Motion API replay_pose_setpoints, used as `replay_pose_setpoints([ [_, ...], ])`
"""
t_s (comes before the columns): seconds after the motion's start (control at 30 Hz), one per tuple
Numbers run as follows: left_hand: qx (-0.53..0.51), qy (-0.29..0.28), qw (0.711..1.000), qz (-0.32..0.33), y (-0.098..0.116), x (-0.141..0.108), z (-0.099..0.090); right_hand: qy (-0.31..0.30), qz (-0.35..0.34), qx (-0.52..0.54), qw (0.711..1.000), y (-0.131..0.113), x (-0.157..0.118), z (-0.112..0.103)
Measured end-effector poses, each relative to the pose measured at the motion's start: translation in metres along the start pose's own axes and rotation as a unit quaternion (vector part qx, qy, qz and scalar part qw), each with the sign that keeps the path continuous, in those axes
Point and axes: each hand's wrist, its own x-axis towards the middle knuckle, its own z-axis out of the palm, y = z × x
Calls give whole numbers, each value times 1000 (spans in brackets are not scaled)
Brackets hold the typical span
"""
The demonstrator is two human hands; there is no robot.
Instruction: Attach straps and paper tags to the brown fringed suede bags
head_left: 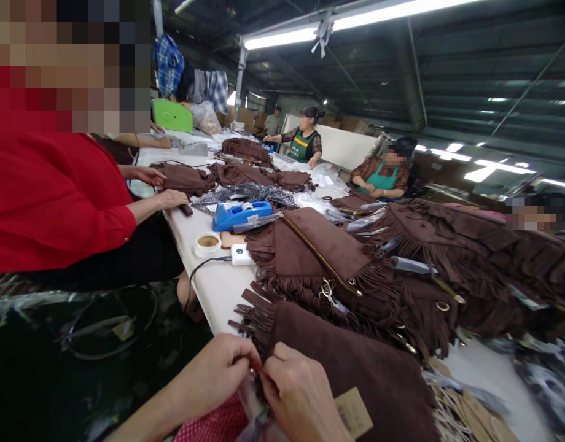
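My left hand (pixel 234 362) and right hand (pixel 301 387) pinch tight at six o'clock, seemingly steadying a metal fitting (pixel 252 371) beside the fringed bag (pixel 347 356).

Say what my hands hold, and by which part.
Left hand and right hand apparently pinch the fringed brown bag by its left edge; exact part hidden.

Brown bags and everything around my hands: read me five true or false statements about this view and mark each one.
1. The blue tape dispenser sits on the white table. True.
2. Your left hand is far from your right hand. False: they are close together.
3. A tan tag lies against the nearest brown bag. True.
4. That bag has no fringe. False: fringe shows at its left.
5. The red sleeve is at picture right. False: left.
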Motion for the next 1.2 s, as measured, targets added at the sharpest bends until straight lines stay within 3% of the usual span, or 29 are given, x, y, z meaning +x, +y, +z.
replay_pose_setpoints([
  [0.13, -69, -9, 998, -2, -5, 8, -2, 64, -22, 3, 998, -2, -5, 6],
  [0.23, -79, -19, 997, -9, -4, 10, 0, 71, -29, 7, 997, -3, -7, 7],
  [0.53, 83, 29, 996, 14, 2, -4, 9, 68, -48, 9, 996, 0, -5, 7],
  [0.7, 95, 16, 995, 23, 4, -5, 11, 66, -58, 10, 996, 2, -6, 6],
  [1.0, 116, 58, 991, 38, -14, -1, 24, -18, -37, 9, 999, 0, -6, 1],
  [1.13, 100, 88, 988, 77, -11, -5, 19, -98, 1, 93, 991, 11, -5, -22],
  [1.2, 107, 117, 983, 95, -7, -4, 13, -110, 24, 168, 979, 15, -3, -32],
])
